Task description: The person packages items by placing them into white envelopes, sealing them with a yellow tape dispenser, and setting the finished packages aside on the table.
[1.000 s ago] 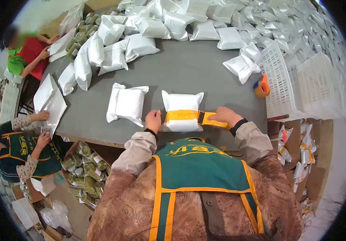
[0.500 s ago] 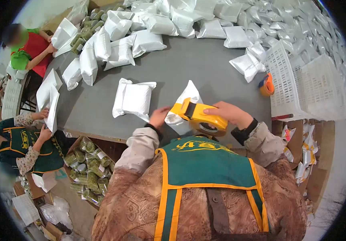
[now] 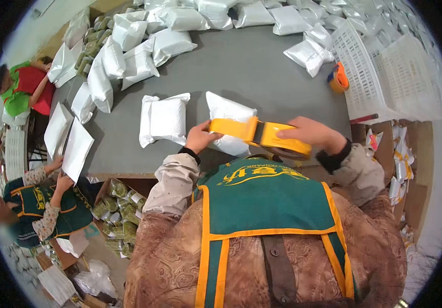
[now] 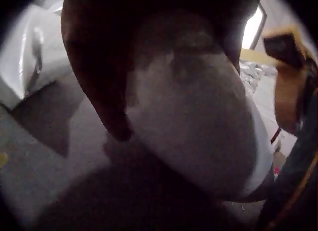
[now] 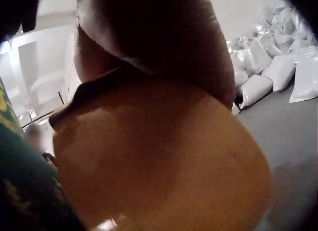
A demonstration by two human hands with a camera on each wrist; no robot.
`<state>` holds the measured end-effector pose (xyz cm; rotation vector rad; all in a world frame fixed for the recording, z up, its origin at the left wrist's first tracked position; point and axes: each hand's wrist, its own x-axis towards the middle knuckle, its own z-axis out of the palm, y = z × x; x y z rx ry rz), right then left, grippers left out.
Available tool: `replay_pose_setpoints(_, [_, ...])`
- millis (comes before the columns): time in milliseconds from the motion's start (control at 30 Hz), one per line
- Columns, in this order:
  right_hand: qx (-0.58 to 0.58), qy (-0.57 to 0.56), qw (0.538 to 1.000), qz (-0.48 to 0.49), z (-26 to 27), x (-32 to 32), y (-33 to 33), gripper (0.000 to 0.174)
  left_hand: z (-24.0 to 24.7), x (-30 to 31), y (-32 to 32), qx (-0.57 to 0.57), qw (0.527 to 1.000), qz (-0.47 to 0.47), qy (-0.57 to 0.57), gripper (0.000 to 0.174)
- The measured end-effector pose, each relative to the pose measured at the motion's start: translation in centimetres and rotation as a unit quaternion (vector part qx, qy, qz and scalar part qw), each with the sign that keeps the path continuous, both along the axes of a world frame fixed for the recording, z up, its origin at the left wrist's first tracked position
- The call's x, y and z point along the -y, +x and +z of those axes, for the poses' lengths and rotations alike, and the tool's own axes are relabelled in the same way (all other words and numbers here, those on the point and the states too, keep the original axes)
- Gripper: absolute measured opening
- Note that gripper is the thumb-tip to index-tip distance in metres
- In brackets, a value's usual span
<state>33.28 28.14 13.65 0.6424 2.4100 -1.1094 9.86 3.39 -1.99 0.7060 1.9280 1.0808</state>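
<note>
In the head view my left hand (image 3: 199,137) grips the left edge of a puffy white package (image 3: 228,109), tilted on the grey table. A yellow tape strip (image 3: 228,128) stretches from beside its fingers across the package to the yellow tape dispenser (image 3: 282,137). My right hand (image 3: 313,134) grips that dispenser. The left wrist view shows the package (image 4: 198,121) large under the dark left hand (image 4: 99,57). In the right wrist view the tape roll (image 5: 164,156) fills the area below the right hand (image 5: 164,37). Another white package (image 3: 163,120) lies left of the first.
White packages (image 3: 138,64) line the table's far side. At the right stand an orange tape roll (image 3: 338,78) and a white plastic basket (image 3: 359,72). Two people work at the left; the nearer one holds a white sheet or bag (image 3: 78,150). Green-filled jars (image 3: 123,215) lie below the table edge.
The dispenser has moved right, away from my left hand, and a longer strip of tape now shows between them. The package leans less steeply than half a second ago.
</note>
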Motion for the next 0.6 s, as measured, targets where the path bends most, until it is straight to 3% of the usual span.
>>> replay_pose_setpoints(67, [0.073, -0.013, 0.996, -0.043, -1.3, -2.4, 4.1, 0.072, 0.2, 0.4, -0.3, 0.148, 0.988, 0.007, 0.038, 0.062])
replay_pose_setpoints(100, [0.112, -0.020, 0.991, -0.064, -1.7, -2.9, 5.6, 0.073, -0.6, 0.3, -0.3, 0.162, 0.986, -0.008, 0.042, 0.060])
replay_pose_setpoints(133, [0.161, 0.012, 0.987, -0.025, -1.0, -2.8, 5.0, 0.072, -1.7, 0.2, -0.1, 0.177, 0.983, -0.027, 0.043, 0.058])
replay_pose_setpoints(300, [0.148, 0.081, 0.985, -0.032, -9.5, -1.1, 2.8, 0.063, -4.7, -0.9, -0.3, 0.312, 0.949, -0.007, -0.047, 0.056])
replay_pose_setpoints(400, [0.157, 0.109, 0.981, 0.012, -9.1, 1.0, 0.2, 0.054, -4.6, -0.9, -0.6, 0.267, 0.960, -0.078, -0.030, 0.057])
replay_pose_setpoints(600, [0.110, 0.218, 0.966, 0.083, -7.9, 3.6, -0.8, 0.032, -5.0, -0.6, -0.4, 0.220, 0.970, -0.106, -0.021, 0.055])
